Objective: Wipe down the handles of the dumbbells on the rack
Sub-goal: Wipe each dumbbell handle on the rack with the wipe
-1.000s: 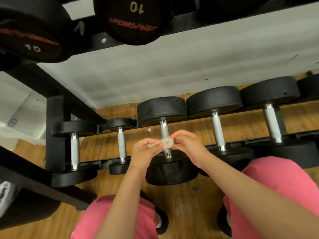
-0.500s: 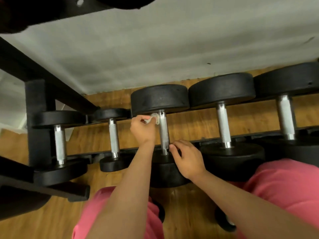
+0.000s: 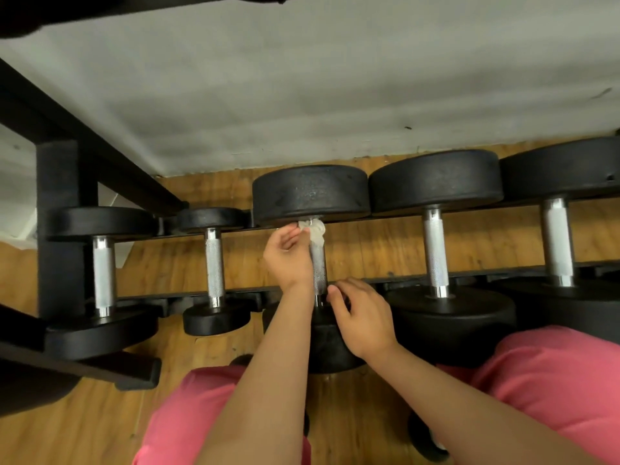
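My left hand (image 3: pixel 289 256) pinches a small crumpled white wipe (image 3: pixel 314 231) between thumb and fingertips, pressing it against the far end of the knurled steel handle (image 3: pixel 318 266) of the middle dumbbell (image 3: pixel 310 193), just under its far black head. My right hand (image 3: pixel 362 317), fingers loosely curled and holding nothing, rests at the handle's near end, touching the near head. That dumbbell lies third from the left on the black rack (image 3: pixel 63 182) low over a wooden floor (image 3: pixel 375 250), between a smaller dumbbell (image 3: pixel 214 263) and a larger one (image 3: pixel 435 250), pink trousers (image 3: pixel 553 380) below.
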The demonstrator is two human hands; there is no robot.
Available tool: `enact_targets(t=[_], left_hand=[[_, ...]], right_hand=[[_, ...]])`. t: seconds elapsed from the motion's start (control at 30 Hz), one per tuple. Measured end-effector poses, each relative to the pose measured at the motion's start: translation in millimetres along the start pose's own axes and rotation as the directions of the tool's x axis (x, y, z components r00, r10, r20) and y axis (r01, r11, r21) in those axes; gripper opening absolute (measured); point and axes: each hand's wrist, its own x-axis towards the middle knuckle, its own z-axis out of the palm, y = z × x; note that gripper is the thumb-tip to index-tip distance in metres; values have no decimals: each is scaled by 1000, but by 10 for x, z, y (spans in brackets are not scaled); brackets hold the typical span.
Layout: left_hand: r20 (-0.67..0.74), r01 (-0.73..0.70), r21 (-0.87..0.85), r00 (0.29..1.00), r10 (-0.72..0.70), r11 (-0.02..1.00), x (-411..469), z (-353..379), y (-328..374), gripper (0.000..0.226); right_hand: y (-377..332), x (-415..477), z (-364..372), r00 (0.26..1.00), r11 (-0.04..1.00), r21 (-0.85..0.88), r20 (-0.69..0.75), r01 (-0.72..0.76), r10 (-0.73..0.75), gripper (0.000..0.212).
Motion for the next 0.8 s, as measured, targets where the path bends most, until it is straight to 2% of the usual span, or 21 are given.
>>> enact_targets(t=[0.13,0.23,0.47,0.53,0.63,0.73,0.8], left_hand=[[-30,24,-46,999,-25,999,28,70,-54,19],[4,29,-61,1000,-28,998,-8,79,-85,18],[114,-29,59,993,22,998,-59,76,-117,29],[93,-29,76,995,22,997,-64,99,-107,27],[17,63,21,998,-63,998,-45,167,-77,22],[-67,138,-25,988,-139,990,-32,220,-41,31],[-97,133,-63,986,-139,989,-35,231,-37,36]], right_hand=[[11,-1,12,1000,1000,3,-18,10,-10,67],[24,5,23,999,1000,18,-39,19,-19,64],[22,3,25,997,999,34,-74,35,-33,57],[16,5,29,996,999,32,-83,34,-31,57],[14,7,36,996,999,28,-85,28,-25,57],[14,3,34,997,999,32,-76,21,-19,58],[12,5,32,997,999,29,-73,17,-15,57]])
